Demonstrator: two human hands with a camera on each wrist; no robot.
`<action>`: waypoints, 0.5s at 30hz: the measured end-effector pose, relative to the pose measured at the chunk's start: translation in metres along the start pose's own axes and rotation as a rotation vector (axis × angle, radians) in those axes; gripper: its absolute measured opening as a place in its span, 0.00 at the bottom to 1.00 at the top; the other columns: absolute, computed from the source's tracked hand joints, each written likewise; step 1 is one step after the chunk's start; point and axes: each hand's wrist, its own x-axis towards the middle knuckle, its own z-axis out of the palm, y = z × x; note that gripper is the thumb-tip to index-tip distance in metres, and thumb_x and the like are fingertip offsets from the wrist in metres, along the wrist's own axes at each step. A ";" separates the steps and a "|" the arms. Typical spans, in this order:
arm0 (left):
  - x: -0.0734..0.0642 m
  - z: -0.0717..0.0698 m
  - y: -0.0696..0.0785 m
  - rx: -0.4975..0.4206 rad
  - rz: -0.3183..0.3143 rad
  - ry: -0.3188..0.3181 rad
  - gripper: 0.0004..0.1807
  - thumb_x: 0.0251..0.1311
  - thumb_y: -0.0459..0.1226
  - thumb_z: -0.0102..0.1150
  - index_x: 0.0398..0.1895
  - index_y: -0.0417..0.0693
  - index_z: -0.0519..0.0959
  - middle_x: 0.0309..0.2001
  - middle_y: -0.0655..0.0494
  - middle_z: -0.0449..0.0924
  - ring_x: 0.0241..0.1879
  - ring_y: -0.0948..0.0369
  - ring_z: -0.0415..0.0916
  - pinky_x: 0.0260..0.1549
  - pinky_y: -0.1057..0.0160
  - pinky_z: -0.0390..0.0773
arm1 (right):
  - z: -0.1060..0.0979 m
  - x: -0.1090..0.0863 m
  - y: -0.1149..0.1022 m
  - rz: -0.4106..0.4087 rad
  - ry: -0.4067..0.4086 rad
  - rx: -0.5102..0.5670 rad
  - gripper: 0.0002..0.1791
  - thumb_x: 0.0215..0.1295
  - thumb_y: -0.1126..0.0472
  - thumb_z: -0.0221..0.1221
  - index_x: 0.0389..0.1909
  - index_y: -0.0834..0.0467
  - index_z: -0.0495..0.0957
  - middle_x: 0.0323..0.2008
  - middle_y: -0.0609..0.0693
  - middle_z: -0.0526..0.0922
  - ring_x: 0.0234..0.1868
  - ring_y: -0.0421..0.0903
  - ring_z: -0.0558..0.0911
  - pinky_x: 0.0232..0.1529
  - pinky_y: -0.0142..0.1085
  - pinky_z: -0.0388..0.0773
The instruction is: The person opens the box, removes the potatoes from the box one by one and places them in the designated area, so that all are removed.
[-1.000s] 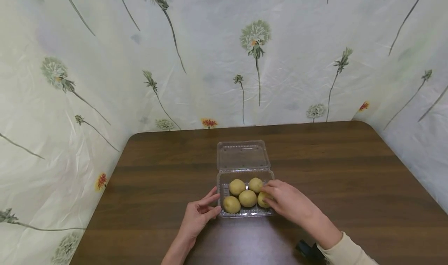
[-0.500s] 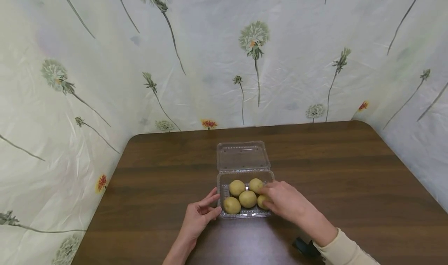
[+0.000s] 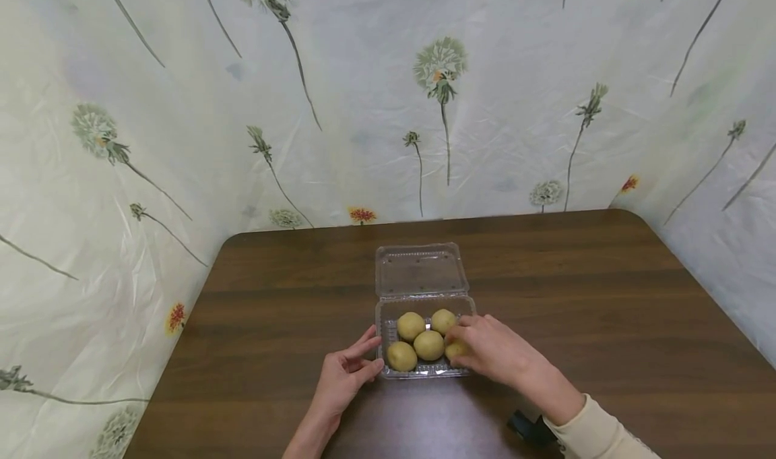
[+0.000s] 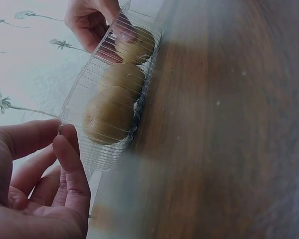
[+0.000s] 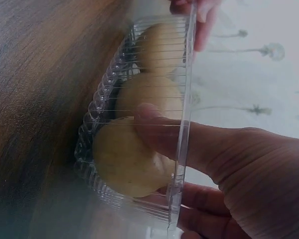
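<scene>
A clear plastic clamshell box lies with its lid folded back on the table, and several round yellow potatoes sit in its base. At the box's left side my left hand pinches the rim between thumb and fingertips, as the left wrist view shows. My right hand reaches over the right wall and grips the front right potato, thumb on one side and fingers on the other. That potato is partly covered by the hand in the head view. It touches or nearly touches its neighbour.
The brown wooden table extends around the box. Behind it hangs a pale sheet printed with dandelions. A dark object is by the right sleeve. The lid lies flat towards the far edge.
My right hand has shifted slightly on the front right potato, and its fingertips now cover more of it. The left hand and the box have stayed in place.
</scene>
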 end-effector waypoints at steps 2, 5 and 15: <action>0.000 0.000 0.000 0.001 0.000 0.000 0.24 0.57 0.31 0.68 0.58 0.37 0.79 0.67 0.52 0.68 0.30 0.63 0.76 0.27 0.71 0.69 | 0.000 0.000 0.001 0.007 -0.007 0.010 0.13 0.52 0.55 0.73 0.37 0.53 0.84 0.33 0.42 0.78 0.30 0.36 0.74 0.37 0.43 0.74; 0.000 0.000 0.000 0.001 -0.003 -0.001 0.24 0.57 0.31 0.68 0.58 0.38 0.78 0.68 0.52 0.68 0.30 0.64 0.76 0.27 0.71 0.69 | 0.000 0.000 0.002 0.011 -0.024 0.025 0.13 0.53 0.55 0.72 0.38 0.53 0.84 0.33 0.42 0.77 0.28 0.35 0.72 0.37 0.43 0.74; -0.001 -0.001 0.000 -0.019 0.000 -0.013 0.24 0.57 0.31 0.68 0.58 0.36 0.78 0.68 0.52 0.68 0.33 0.64 0.78 0.30 0.71 0.72 | -0.006 -0.002 0.006 0.010 0.001 0.156 0.18 0.59 0.61 0.69 0.49 0.62 0.83 0.45 0.53 0.82 0.46 0.50 0.82 0.46 0.45 0.79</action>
